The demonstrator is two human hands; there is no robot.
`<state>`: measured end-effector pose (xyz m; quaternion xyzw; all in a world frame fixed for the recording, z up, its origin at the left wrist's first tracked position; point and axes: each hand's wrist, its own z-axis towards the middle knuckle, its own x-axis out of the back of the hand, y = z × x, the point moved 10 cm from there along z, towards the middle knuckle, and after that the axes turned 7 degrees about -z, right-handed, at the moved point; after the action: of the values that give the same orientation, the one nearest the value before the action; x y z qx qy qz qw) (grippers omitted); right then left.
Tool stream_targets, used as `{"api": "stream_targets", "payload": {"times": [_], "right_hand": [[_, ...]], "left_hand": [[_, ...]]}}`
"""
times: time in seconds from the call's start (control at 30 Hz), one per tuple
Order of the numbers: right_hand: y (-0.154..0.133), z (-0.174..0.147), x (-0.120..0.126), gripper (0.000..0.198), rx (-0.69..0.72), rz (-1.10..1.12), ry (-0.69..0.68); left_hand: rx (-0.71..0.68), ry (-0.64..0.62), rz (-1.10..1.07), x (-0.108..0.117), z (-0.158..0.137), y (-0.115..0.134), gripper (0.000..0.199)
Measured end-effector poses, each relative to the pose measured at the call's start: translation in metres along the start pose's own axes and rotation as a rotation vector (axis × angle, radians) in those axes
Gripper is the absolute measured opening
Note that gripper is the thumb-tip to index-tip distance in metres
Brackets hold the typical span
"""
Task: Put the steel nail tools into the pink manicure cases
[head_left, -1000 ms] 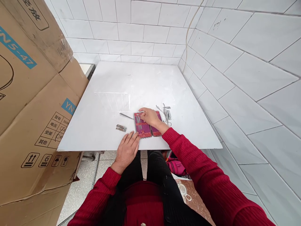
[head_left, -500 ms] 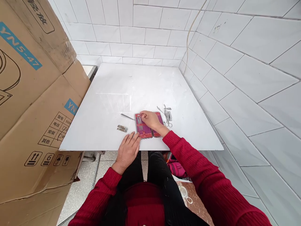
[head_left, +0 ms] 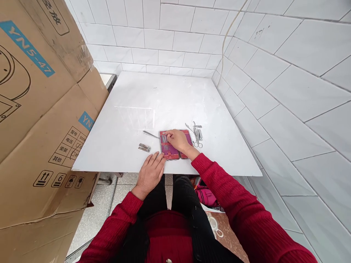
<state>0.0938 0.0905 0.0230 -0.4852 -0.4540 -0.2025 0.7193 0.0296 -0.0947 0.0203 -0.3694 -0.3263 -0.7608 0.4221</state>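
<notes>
A small manicure case (head_left: pixel 173 152) with a red border and purple lining lies unfolded near the table's front edge. Several slim metal tools (head_left: pixel 165 142) sit in the loops of its left half. Over the middle of the case is my right hand (head_left: pixel 179 141), fingers pinched at the upper ends of those tools; what they hold is hidden. My left hand (head_left: pixel 149 171) lies flat with fingers stretched out, its tips touching the case's front left corner. Left of the case are a nail clipper (head_left: pixel 144 147) and a nail file (head_left: pixel 149 134). Small scissors (head_left: pixel 197 144) lie to the right.
More metal nail tools (head_left: pixel 199 134) are clustered around the scissors. The white table (head_left: pixel 131 91) meets tiled walls (head_left: pixel 164 38) at the back and right. A large cardboard box (head_left: pixel 49 120) stands against its left side. A pink bag (head_left: pixel 207 197) is under the front edge.
The camera view has shifted slightly. My right hand stays pinched over the case's left half with only a small change in finger pose; my left hand keeps its place at the corner.
</notes>
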Motion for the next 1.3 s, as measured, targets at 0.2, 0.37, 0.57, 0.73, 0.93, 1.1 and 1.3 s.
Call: {"api": "stream_targets", "payload": {"times": [0.2, 0.37, 0.57, 0.73, 0.93, 1.1, 1.3], "right_hand": [[-0.015, -0.003, 0.01, 0.026, 0.023, -0.124, 0.021], [-0.063, 0.002, 0.0, 0.023, 0.137, -0.305, -0.101], [-0.1, 0.018, -0.026, 0.028, 0.213, -0.539, -0.177], [-0.101, 0.029, -0.045, 0.027, 0.25, -0.616, -0.211], [-0.104, 0.036, -0.054, 0.024, 0.238, -0.602, -0.271], [-0.097, 0.037, -0.04, 0.022, 0.206, -0.545, -0.262], [-0.047, 0.035, -0.005, 0.015, 0.017, -0.121, -0.173]], "left_hand": [[0.007, 0.008, 0.001, 0.0, -0.001, 0.0, 0.036], [0.011, 0.008, -0.02, -0.001, -0.002, 0.0, 0.036], [0.018, -0.006, -0.042, -0.002, -0.004, -0.001, 0.039], [0.022, -0.009, -0.032, -0.002, -0.004, 0.0, 0.038], [0.01, -0.004, -0.023, 0.0, -0.004, 0.001, 0.037], [0.013, 0.003, -0.026, 0.0, -0.003, 0.0, 0.036], [0.018, -0.004, -0.052, -0.002, -0.003, -0.001, 0.038]]}}
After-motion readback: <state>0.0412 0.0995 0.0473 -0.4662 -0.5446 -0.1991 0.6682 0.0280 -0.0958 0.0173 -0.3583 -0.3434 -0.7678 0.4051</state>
